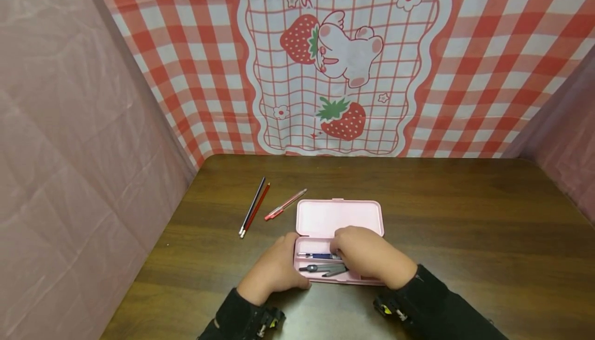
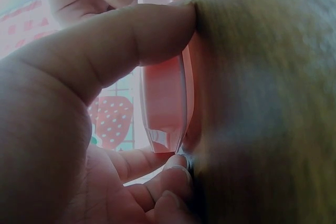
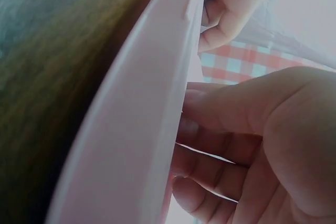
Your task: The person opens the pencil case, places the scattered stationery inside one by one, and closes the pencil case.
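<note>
At lower centre of the frame, the left hand (image 1: pixel 275 267) grips the left end of the open pencil case (image 1: pixel 314 245). The right hand (image 1: pixel 372 255) dips bent fingers in from the right; whether they pinch anything, I cannot tell. Beyond the grey compass (image 1: pixel 327 268), the dark blue pen (image 1: pixel 319 256) lies left to right, extending left from beside those fingertips, the right hand nearer.

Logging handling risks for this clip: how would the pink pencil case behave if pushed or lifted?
The pink pencil case is probably stiff, since its edges look crisp. Pushed, it would likely slide rather than tip, being wide and low. Tilted, it might spill the grey compass, as the lid is open.
</note>
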### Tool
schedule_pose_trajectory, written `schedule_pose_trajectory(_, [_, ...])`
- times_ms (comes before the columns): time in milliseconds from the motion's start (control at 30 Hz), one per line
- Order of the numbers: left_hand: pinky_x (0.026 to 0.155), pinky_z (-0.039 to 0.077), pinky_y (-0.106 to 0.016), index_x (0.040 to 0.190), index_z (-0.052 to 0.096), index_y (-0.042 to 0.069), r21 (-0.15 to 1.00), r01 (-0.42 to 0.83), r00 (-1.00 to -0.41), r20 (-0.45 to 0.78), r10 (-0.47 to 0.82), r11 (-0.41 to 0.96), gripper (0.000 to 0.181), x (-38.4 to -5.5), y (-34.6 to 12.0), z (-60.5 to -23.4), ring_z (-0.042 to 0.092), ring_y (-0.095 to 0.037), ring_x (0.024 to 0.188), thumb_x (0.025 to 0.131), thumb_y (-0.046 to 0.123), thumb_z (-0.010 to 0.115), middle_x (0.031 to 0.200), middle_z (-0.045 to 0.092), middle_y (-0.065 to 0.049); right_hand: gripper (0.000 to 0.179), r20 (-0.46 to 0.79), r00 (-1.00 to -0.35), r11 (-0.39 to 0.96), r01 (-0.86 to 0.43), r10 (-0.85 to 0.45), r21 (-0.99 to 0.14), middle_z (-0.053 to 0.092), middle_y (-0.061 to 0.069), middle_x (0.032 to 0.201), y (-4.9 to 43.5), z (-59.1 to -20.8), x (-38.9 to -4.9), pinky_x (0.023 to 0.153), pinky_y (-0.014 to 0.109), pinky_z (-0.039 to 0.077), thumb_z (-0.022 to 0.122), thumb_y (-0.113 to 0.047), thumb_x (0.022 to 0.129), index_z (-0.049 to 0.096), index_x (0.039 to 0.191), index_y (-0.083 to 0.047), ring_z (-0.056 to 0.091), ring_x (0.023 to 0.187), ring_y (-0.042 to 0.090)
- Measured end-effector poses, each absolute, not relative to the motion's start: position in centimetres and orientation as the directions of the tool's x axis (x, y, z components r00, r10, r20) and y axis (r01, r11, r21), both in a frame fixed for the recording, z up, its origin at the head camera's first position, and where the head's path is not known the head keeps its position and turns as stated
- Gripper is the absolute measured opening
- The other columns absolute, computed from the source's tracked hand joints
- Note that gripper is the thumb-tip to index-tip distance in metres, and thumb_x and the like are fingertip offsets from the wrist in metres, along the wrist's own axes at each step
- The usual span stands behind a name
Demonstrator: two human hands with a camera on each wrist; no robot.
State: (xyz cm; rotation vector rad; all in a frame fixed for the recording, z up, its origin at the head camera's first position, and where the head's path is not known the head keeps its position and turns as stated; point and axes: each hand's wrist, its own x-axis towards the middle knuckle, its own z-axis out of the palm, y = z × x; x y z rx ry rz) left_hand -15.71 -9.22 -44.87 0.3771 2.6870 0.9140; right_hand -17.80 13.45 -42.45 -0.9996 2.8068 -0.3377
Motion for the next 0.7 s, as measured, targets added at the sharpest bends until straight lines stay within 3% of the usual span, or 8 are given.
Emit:
schedule_pose_trajectory(433, [0.085, 0.049, -0.046, 0.135, 0.051, 0.002, 0.623, 0.153, -0.927, -0.179, 0.331, 0.767, 0.094, -15.6, -9.3, -44.7, 0.054, -0.022, 0.093, 0.057, 0.027, 0.099, 0.112, 0.057, -0.007, 0.01, -0.011, -0.772, 0.733, -0.599, -0.635, -0.322, 0.049, -0.012, 0.076, 14.6, -42.3, -16.6, 0.065, 0.032, 0.043, 0.072, -0.025, 0.095, 0.07, 0.089, -0.017, 0.046, 0.067, 0.008])
schedule_pose_trajectory(600, [0.085, 0.049, -0.046, 0.135, 0.052, 0.003, 0.618, 0.161, -0.929, -0.167, 0.329, 0.769, 0.094, -15.6, -9.2, -44.8, 0.054, -0.022, 0.094, 0.056, 0.027, 0.098, 0.112, 0.057, -0.007, 0.012, 0.048, -0.778, 0.725, -0.603, -0.626, -0.333, 0.053, -0.012, 0.081, 15.4, -42.5, -15.9, 0.067, 0.033, 0.045, 0.073, -0.028, 0.096, 0.071, 0.094, -0.016, 0.048, 0.071, 0.007])
schedule_pose_trajectory(700, [0.086, 0.049, -0.046, 0.135, 0.052, 0.003, 0.617, 0.167, -0.931, -0.159, 0.329, 0.769, 0.095, -15.5, -9.2, -44.8, 0.055, -0.023, 0.094, 0.056, 0.028, 0.099, 0.112, 0.057, -0.007, 0.019, 0.073, -0.798, 0.741, -0.586, -0.598, -0.327, 0.061, -0.008, 0.089, 15.9, -42.6, -15.5, 0.076, 0.037, 0.051, 0.075, -0.029, 0.094, 0.073, 0.104, -0.013, 0.056, 0.08, 0.009])
